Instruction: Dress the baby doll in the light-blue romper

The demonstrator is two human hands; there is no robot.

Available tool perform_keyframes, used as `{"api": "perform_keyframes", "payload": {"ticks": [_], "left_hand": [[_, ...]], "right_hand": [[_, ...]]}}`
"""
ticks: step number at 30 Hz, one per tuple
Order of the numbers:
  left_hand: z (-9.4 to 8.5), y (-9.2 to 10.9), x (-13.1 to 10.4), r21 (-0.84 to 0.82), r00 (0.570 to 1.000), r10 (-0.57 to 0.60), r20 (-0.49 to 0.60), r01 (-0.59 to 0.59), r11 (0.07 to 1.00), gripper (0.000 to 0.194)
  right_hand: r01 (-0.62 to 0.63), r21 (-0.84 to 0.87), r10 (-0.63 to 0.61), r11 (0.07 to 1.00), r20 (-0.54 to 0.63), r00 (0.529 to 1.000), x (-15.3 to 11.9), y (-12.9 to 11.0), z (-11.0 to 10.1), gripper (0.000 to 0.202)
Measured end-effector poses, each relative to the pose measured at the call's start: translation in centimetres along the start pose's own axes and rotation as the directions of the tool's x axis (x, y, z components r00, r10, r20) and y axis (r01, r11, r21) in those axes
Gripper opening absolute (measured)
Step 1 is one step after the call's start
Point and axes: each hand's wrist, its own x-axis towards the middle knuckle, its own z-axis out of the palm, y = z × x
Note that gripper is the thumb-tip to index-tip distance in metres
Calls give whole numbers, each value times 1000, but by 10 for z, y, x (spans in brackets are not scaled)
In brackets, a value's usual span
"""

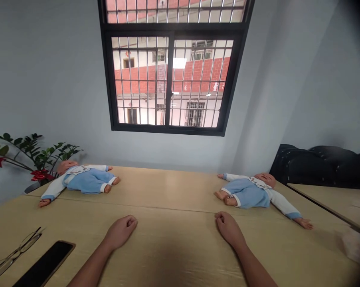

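My left hand (121,231) rests on the wooden table (168,235) in a loose fist, with nothing seen in it. Across from it, my right hand (229,230) is also curled closed on the tabletop, and nothing shows in its fingers. Beyond the left hand a baby doll (88,181) in pale blue trousers and a white top lies on its back, arms spread. A matching doll (248,193) lies past my right hand, its feet nearest to that hand. Neither hand touches a doll.
At the left lie a dark phone (46,265) and a pair of glasses (16,253). A potted plant (39,157) with red ribbons stands at the far left. Black chairs (326,165) stand at the right. A blurred pale object (356,243) lies at the right edge. A barred window (169,79) is ahead.
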Motion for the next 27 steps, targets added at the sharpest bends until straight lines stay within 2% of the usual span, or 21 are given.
{"api": "perform_keyframes", "payload": {"ticks": [2, 4, 5, 6, 7, 8, 11, 13, 18, 23, 27], "left_hand": [[0, 0, -1, 7, 1000, -2, -4, 2, 1000, 35], [0, 1, -1, 7, 1000, 2, -11, -2, 1000, 35], [0, 1, -1, 6, 1000, 5, -12, -5, 1000, 35], [0, 1, -2, 5, 1000, 8, -10, -8, 1000, 34], [0, 1, -2, 4, 1000, 9, -7, -9, 1000, 34], [0, 1, -2, 5, 1000, 8, -4, -8, 1000, 34], [0, 0, -2, 4, 1000, 4, -7, -4, 1000, 35], [0, 0, -2, 0, 1000, -3, -10, 3, 1000, 35], [-2, 1, -3, 9, 1000, -25, 3, 25, 1000, 35], [-2, 2, -3, 20, 1000, -14, -2, 14, 1000, 34], [-2, 2, -4, 13, 1000, 4, -10, -4, 1000, 34]], "right_hand": [[-118, -5, 114, 993, -208, 971, 7, 8, -2, 42], [-289, 38, 278, 957, -419, 864, 17, 14, -5, 60], [-351, 67, 339, 934, -482, 808, 23, 17, -7, 66], [-385, 84, 371, 919, -515, 773, 30, 19, -7, 70], [-394, 81, 376, 916, -522, 765, 37, 21, -6, 72], [-383, 54, 356, 922, -505, 786, 44, 22, -5, 73], [-305, -108, 250, 946, -355, 901, 60, 24, 5, 69], [-263, -212, 194, 941, -296, 935, 63, 24, 11, 62], [-224, -321, 114, 920, -326, 939, 59, 23, 13, 46], [-137, -253, 84, 958, -209, 974, 56, 25, 3, 35], [-98, -187, 67, 978, -166, 984, 44, 17, -3, 28]]}}
